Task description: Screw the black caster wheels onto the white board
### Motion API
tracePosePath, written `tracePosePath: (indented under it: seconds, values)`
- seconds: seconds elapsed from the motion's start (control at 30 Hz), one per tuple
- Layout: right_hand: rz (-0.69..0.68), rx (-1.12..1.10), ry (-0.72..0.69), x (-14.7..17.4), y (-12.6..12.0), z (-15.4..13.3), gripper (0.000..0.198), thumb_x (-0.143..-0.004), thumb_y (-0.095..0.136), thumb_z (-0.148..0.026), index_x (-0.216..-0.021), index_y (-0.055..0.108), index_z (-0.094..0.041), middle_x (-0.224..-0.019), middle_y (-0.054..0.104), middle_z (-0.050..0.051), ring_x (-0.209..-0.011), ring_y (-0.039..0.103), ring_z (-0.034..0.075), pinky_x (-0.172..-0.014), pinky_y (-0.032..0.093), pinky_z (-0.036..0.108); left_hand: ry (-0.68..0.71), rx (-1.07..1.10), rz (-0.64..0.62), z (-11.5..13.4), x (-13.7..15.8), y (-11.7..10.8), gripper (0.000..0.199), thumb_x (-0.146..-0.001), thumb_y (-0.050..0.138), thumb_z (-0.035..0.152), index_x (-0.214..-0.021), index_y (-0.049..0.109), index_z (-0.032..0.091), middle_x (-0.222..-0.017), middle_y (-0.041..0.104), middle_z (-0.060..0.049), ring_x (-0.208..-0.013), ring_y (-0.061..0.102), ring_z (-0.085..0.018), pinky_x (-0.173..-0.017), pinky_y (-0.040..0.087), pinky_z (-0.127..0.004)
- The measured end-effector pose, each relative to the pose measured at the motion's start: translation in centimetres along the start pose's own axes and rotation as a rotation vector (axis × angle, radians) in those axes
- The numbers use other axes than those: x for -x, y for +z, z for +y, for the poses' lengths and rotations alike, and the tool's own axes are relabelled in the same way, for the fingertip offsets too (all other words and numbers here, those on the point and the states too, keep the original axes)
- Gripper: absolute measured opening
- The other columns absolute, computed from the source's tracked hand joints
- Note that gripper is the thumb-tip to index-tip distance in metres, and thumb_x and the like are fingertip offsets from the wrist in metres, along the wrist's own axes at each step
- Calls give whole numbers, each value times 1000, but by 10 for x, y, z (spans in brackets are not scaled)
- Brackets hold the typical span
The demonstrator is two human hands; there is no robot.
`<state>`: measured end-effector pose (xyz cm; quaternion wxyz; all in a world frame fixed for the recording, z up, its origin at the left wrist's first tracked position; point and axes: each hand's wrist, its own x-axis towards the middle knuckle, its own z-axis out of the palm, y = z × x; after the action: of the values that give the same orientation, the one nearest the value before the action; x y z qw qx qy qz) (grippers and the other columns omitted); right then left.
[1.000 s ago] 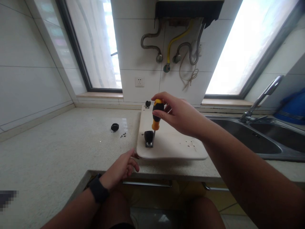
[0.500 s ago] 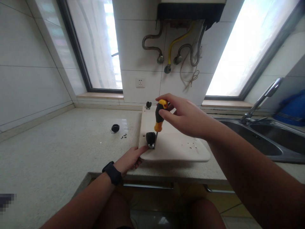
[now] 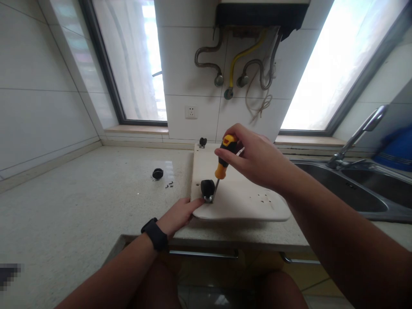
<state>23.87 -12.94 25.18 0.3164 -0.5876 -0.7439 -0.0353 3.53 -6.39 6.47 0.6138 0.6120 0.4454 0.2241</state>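
Observation:
A white board [image 3: 238, 199] with rounded corners lies on the counter. Near its front left corner a black caster wheel [image 3: 207, 188] stands on a small metal plate. My right hand [image 3: 246, 152] grips a yellow and black screwdriver [image 3: 226, 150], tilted, its tip down at the caster's plate. My left hand [image 3: 185, 212], wearing a black watch [image 3: 155, 234], holds the board's front left corner, one finger lying on top beside the caster; its other fingers are partly hidden. A second caster [image 3: 202, 142] stands at the board's far left corner.
Left of the board lie a loose black caster [image 3: 157, 173] and several small screws [image 3: 169, 185] on the counter [image 3: 106, 201]. A sink [image 3: 341, 189] with a faucet [image 3: 360, 135] is at the right. Screw holes mark the board's right side. Drawer handles [image 3: 204, 254] run below the counter edge.
The screwdriver's handle has leaned further to the right with my right hand, its tip still by the caster's plate. My left hand stays at the board's corner. The view has shifted slightly.

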Motion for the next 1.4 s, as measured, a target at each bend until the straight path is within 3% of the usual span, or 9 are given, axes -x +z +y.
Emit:
tracePosePath:
  seconds: [0.13,0.23,0.47,0.7,0.87,1.0,1.1,1.23,1.4]
  values:
    - [-163,-113,-55,3,-9,1,38,-101,56,-40,-137,55,-27,-121,71,9,-105,66,28,-83,54,45,20,-1,-12,1,1,1,63,-84,67,79,-91,65,16,-67,45,6,-54,33,-11,-51,21,-29]
    - [-190,-149,-90,3,-9,0,51,-101,58,-43,-150,49,-33,-121,72,7,-101,68,26,-83,55,44,13,-3,-15,2,0,1,63,-85,66,79,-90,65,16,-65,43,6,-53,31,-11,-51,20,-29]
    - [32,114,18,2,5,-9,42,-93,68,-62,-110,64,-25,-90,72,6,-76,63,24,-64,45,37,34,13,-14,-3,-2,0,69,-83,66,81,-98,68,13,-69,50,4,-55,35,-11,-51,22,-27]
    - [-83,35,20,5,3,-9,38,-101,56,-48,-133,55,-27,-108,75,7,-93,69,28,-72,52,40,61,41,-38,0,2,0,59,-89,65,74,-94,69,14,-64,44,6,-54,28,-11,-52,21,-27]
    - [8,100,86,3,9,-6,49,-93,66,-67,-119,59,-25,-92,74,7,-77,67,27,-61,49,39,86,31,-45,1,4,2,58,-90,63,72,-94,70,15,-63,44,6,-55,29,-12,-55,26,-28]
    - [25,92,100,2,14,-7,52,-93,66,-69,-118,58,-25,-90,73,7,-71,66,26,-58,48,37,105,-109,2,0,5,-1,61,-91,56,76,-89,68,16,-64,48,4,-59,39,-16,-57,30,-29]
    - [15,87,104,2,14,-11,50,-93,66,-67,-119,58,-25,-89,73,7,-71,66,25,-57,49,38,139,-273,57,2,9,-5,61,-92,54,76,-84,69,18,-70,61,-3,-69,53,-22,-65,38,-32]
    - [-1,94,81,2,11,-13,48,-95,66,-61,-123,61,-23,-93,74,9,-78,67,28,-64,53,42,176,-359,89,5,14,-7,61,-94,52,74,-85,72,17,-82,71,-8,-81,62,-28,-74,44,-34]
    - [-66,-132,-43,4,5,-6,57,-98,59,-37,-153,52,-23,-128,72,11,-107,69,28,-90,58,48,130,-302,19,2,10,-7,65,-94,49,76,-93,74,15,-77,66,-5,-74,57,-23,-69,42,-33]
